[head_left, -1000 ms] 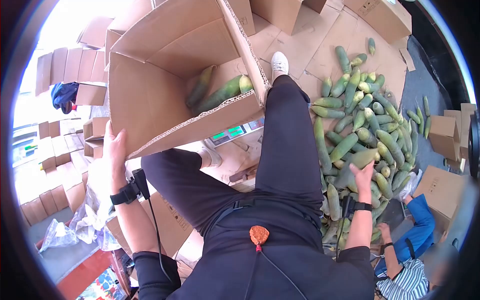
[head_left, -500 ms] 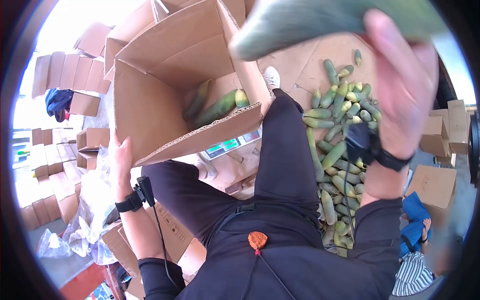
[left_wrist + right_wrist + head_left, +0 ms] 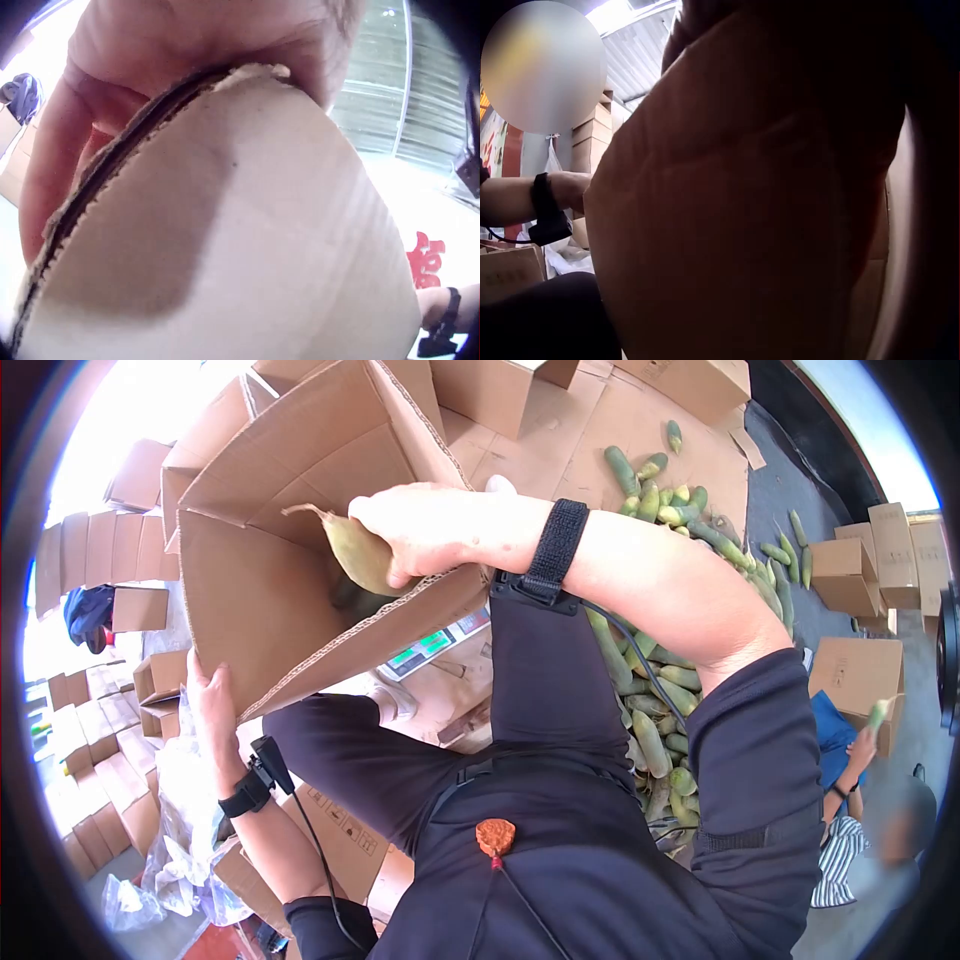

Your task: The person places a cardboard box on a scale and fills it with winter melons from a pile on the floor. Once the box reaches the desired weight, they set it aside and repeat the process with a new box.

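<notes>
A tall open cardboard box (image 3: pixel 240 595) stands tilted between the person's knees in the head view. My left hand (image 3: pixel 212 705) grips its near left corner. In the left wrist view the fingers wrap over the torn cardboard edge (image 3: pixel 255 217). Reaching across from the right, my right hand (image 3: pixel 425 532) holds a pale green radish (image 3: pixel 358 555) with a thin root tail inside the box opening. The radishes at the box's bottom are mostly hidden behind it. A dark box wall (image 3: pixel 720 217) fills most of the right wrist view, hiding that hand's fingers.
Many green radishes (image 3: pixel 655 745) lie heaped on flattened cardboard to the right. A scale (image 3: pixel 425 652) with lit green displays shows below the box. Another person's arm (image 3: pixel 855 760) holds a small radish at far right. Closed cartons (image 3: pixel 860 675) and plastic bags (image 3: pixel 180 880) surround the spot.
My right hand has carried a radish from the heap, up past the camera and leftward into the box opening. The left hand stays on the box corner.
</notes>
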{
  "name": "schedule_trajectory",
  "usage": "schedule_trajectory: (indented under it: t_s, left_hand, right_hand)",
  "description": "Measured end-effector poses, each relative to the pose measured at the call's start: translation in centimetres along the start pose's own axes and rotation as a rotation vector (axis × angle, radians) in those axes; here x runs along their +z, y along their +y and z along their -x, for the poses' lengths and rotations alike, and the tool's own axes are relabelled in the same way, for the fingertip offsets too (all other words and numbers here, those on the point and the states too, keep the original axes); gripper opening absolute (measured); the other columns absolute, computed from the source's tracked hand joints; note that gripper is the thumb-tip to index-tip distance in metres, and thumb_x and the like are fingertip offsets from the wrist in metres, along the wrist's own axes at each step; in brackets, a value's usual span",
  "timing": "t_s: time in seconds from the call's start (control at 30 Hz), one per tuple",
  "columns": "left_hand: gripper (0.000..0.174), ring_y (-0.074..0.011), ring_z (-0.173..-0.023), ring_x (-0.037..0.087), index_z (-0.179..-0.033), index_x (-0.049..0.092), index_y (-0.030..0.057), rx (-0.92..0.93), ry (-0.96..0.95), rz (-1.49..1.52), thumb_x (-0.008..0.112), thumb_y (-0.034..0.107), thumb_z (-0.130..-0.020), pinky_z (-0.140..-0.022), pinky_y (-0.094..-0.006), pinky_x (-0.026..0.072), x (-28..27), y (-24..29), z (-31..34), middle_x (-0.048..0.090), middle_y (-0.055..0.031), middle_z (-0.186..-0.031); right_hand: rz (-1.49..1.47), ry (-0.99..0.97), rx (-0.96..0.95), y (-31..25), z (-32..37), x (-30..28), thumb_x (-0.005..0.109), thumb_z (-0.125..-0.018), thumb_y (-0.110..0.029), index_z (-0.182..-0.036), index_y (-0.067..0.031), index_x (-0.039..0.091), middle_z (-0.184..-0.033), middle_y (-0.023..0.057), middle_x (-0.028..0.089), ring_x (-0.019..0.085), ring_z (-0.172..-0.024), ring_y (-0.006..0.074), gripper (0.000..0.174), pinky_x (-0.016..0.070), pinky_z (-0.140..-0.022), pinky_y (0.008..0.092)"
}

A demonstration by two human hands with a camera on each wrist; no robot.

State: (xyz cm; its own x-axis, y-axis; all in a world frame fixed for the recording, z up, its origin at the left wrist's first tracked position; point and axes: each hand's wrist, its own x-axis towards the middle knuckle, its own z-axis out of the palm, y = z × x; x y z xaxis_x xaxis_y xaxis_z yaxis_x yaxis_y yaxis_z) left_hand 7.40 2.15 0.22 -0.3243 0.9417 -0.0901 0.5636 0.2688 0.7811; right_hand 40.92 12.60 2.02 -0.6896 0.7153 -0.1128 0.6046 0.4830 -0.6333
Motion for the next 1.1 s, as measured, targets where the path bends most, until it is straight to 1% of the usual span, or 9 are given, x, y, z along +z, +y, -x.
schedule_trajectory:
  t_s: [0.13, 0.17, 0.27, 0.47, 0.63, 0.7, 0.77, 0.87, 1.1]
  left_hand:
    - [0.048, -0.0223, -0.11, 0.053, -0.133, 0.038, -0.0017, -0.022, -0.026, 0.071, 0.045, 0.003, -0.086, -0.095, -0.0309, 0.0393, 0.0, -0.1, 0.2, 0.054, -0.017, -0.123]
    - [0.048, -0.0224, -0.111, 0.053, -0.134, 0.038, -0.0012, -0.04, -0.031, 0.134, 0.045, 0.003, -0.087, -0.096, -0.0309, 0.0389, 0.0, -0.1, 0.2, 0.054, -0.0167, -0.123]
    - [0.05, -0.0228, -0.113, 0.052, -0.136, 0.034, 0.0, -0.062, -0.039, 0.022, 0.045, 0.003, -0.088, -0.097, -0.0314, 0.0383, -0.7, -0.6, -0.2, 0.05, -0.0165, -0.128]
    - [0.049, -0.0235, -0.113, 0.052, -0.136, 0.034, -0.0005, -0.132, -0.03, 0.169, 0.045, 0.003, -0.088, -0.096, -0.0321, 0.0395, -0.6, -0.6, -0.2, 0.052, -0.017, -0.125]
    - [0.045, -0.0197, -0.106, 0.052, -0.129, 0.041, -0.0025, -0.037, -0.009, -0.047, 0.046, 0.005, -0.085, -0.093, -0.0294, 0.0397, -0.2, 0.7, 0.2, 0.054, -0.0141, -0.12]
    - [0.043, -0.0191, -0.103, 0.053, -0.127, 0.044, -0.0024, -0.063, 0.043, -0.05, 0.047, 0.006, -0.085, -0.092, -0.0286, 0.0397, 0.3, 1.8, 0.8, 0.055, -0.0131, -0.117]
    - [0.042, -0.0193, -0.102, 0.053, -0.126, 0.045, -0.002, -0.107, 0.031, 0.022, 0.047, 0.006, -0.085, -0.092, -0.0286, 0.0398, 0.5, 2.2, 1.0, 0.056, -0.0128, -0.115]
    - [0.047, -0.0185, -0.105, 0.053, -0.131, 0.042, 0.0011, -0.107, 0.04, -0.006, 0.049, 0.008, -0.085, -0.092, -0.0284, 0.0407, 0.2, 1.5, 0.8, 0.055, -0.0131, -0.118]
    - [0.055, -0.0196, -0.106, 0.054, -0.138, 0.038, 0.005, -0.145, 0.101, -0.316, 0.052, 0.016, -0.086, -0.093, -0.0293, 0.0407, -0.4, 1.2, 0.5, 0.056, -0.0138, -0.122]
  right_hand:
    - [-0.241, 0.344, -0.121, 0.5, 0.6, -1.4, 0.065, -0.078, -0.019, -0.096, -0.003, 0.06, -0.084, 0.0079, 0.062, 0.06, -0.081, 0.02, 0.024, 0.0488, -0.074, 0.0325]
    - [-0.339, 0.413, -0.134, 0.1, 1.6, -2.4, 0.067, -0.077, -0.02, -0.093, -0.0063, 0.063, -0.087, 0.0101, 0.065, 0.062, -0.085, 0.0256, 0.021, 0.05, -0.075, 0.0357]
    - [-0.51, 0.625, -0.195, 1.5, 5.8, -4.9, 0.066, -0.079, -0.019, -0.091, -0.0045, 0.067, -0.085, 0.0088, 0.067, 0.063, -0.079, 0.0183, 0.019, 0.0505, -0.072, 0.0296]
    - [-0.543, 0.737, 0.296, 13.5, 16.7, -1.5, 0.062, -0.086, -0.011, -0.099, -0.0009, 0.061, -0.089, 0.0031, 0.063, 0.06, -0.081, 0.0102, 0.016, 0.0489, -0.075, 0.0245]
    - [-0.279, 0.647, 0.783, 28.2, 27.1, 15.5, 0.065, -0.079, -0.018, -0.096, -0.0022, 0.061, -0.091, 0.013, 0.067, 0.065, -0.086, 0.025, 0.023, 0.0503, -0.078, 0.0351]
    - [-0.128, 0.539, 1.009, 31.1, 31.2, 22.5, 0.072, -0.075, -0.015, -0.101, -0.0021, 0.06, -0.089, 0.007, 0.064, 0.06, -0.085, 0.017, 0.031, 0.0485, -0.079, 0.0304]
    - [-0.331, 0.484, 1.307, 31.0, 33.6, 27.0, 0.075, -0.073, -0.017, -0.113, -0.0019, 0.053, -0.102, 0.0103, 0.061, 0.058, -0.095, 0.0192, 0.048, 0.0463, -0.083, 0.0313]
    - [-0.69, 0.372, 1.682, 27.8, 34.4, 29.8, 0.073, -0.076, -0.025, -0.139, -0.0176, 0.03, -0.126, 0.0134, 0.051, 0.052, -0.107, 0.0349, 0.076, 0.0489, -0.07, 0.0509]
    - [-0.853, 0.359, 1.682, 27.5, 33.5, 34.8, 0.077, -0.071, -0.019, -0.146, -0.0187, 0.02, -0.134, 0.0143, 0.045, 0.049, -0.116, 0.0304, 0.094, 0.0489, -0.083, 0.0455]
